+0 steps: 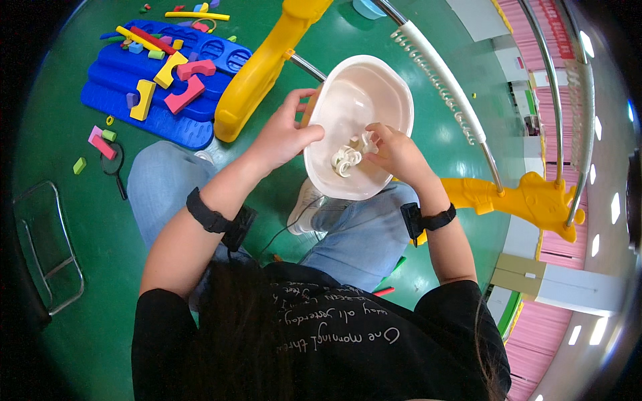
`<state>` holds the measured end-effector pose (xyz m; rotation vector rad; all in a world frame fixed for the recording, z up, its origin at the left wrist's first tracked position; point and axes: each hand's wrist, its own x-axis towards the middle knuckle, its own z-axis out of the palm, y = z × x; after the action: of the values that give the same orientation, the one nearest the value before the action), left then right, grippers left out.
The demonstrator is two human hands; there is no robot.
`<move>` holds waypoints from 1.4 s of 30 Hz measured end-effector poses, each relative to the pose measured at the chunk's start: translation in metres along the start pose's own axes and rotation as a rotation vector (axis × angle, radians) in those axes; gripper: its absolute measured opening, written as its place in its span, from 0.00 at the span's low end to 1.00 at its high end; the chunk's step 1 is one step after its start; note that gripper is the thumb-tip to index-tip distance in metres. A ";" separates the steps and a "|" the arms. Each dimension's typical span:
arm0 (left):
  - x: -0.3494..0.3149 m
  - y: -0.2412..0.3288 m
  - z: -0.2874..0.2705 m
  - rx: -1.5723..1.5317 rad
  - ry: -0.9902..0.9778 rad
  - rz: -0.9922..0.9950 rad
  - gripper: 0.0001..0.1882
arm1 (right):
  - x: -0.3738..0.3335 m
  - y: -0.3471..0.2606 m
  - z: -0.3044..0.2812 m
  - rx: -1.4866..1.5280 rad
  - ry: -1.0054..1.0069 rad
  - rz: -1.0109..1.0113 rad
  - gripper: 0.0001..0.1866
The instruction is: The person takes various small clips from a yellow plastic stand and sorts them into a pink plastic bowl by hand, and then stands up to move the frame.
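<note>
My left hand (292,132) grips a white plastic basin (344,100) by its left rim, thumb on the inside and fingers around the outer wall. The basin is tilted so that its inside faces me. Low inside it lie several small white plastic rings (346,159), some open like a C. My right hand (399,155) reaches over the basin's right rim, with thumb and fingers closed around some of the white rings. Its fingers partly hide how many it has hold of.
A yellow plastic frame (257,73) carries metal bars; a white sleeve with rings (438,80) covers one. At left, a blue plastic step piece (107,83) holds coloured foam blocks (184,93). A small black racket (114,160) and a metal-legged chair (57,267) are farther left.
</note>
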<state>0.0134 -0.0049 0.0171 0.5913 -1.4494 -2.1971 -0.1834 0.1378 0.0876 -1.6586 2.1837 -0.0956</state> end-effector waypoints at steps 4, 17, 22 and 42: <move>-0.001 0.001 0.000 0.026 -0.015 -0.014 0.37 | -0.005 0.002 -0.006 0.020 0.090 -0.092 0.23; 0.001 0.000 -0.001 0.062 -0.055 -0.012 0.38 | -0.006 0.017 0.001 0.530 0.148 -0.027 0.15; 0.001 -0.003 -0.001 0.044 -0.055 -0.021 0.38 | -0.005 0.016 0.001 0.338 0.122 -0.116 0.17; 0.004 -0.001 0.001 0.111 -0.037 -0.010 0.38 | -0.007 0.007 -0.027 0.235 0.309 -0.016 0.15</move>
<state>0.0091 -0.0065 0.0162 0.5986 -1.5988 -2.1565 -0.1972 0.1412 0.1119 -1.6139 2.2702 -0.6258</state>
